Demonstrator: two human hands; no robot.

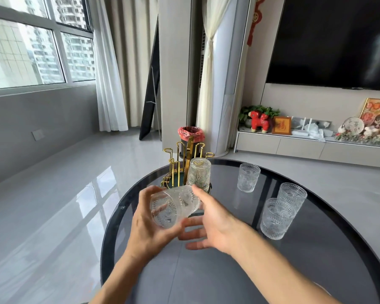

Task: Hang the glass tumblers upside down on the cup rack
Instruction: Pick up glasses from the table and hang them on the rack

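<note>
1. While one tumbler (199,174) already hangs upside down on the gold cup rack (185,165), the left hand (148,224) wraps a second tumbler (173,208), held on its side just before the rack.
2. The right hand (215,224) is spread, fingers loose beside the glass, gripping nothing.
3. Next, I judge, the glass must be tipped mouth-down over a free prong.
4. Three tumblers (278,218) stand upright on the dark glass table (228,270); grey tiled floor (53,194), curtained window (31,44), and wall television (333,40) surround it.

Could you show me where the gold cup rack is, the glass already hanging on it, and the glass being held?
Cup rack (177,170), head view, gold prong.
Hung tumbler (199,174), head view, patterned side.
Held tumbler (173,208), head view, side wall.
</note>
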